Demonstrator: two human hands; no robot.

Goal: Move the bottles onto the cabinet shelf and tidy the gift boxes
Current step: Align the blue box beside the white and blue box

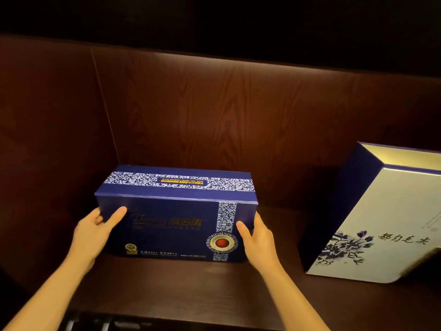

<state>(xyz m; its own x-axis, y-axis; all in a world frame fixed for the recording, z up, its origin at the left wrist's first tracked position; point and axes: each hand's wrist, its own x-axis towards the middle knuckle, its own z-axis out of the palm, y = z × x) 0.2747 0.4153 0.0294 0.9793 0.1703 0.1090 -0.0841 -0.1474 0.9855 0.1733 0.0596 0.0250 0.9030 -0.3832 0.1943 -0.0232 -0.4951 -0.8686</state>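
A dark blue gift box [171,218] with white floral bands and a red round emblem stands on the wooden cabinet shelf [191,290], near the left corner. My left hand [95,232] grips its left end, thumb on the front face. My right hand [256,240] holds its right end, thumb also on the front. A larger white gift box [386,223] with blue sides and a blue flower print leans tilted at the right. No bottles are in view.
Dark wood panels form the shelf's back wall [238,115] and left side wall [47,139]. Open shelf surface lies between the two boxes and in front of them. Something dark and blurred shows below the shelf's front edge [95,323].
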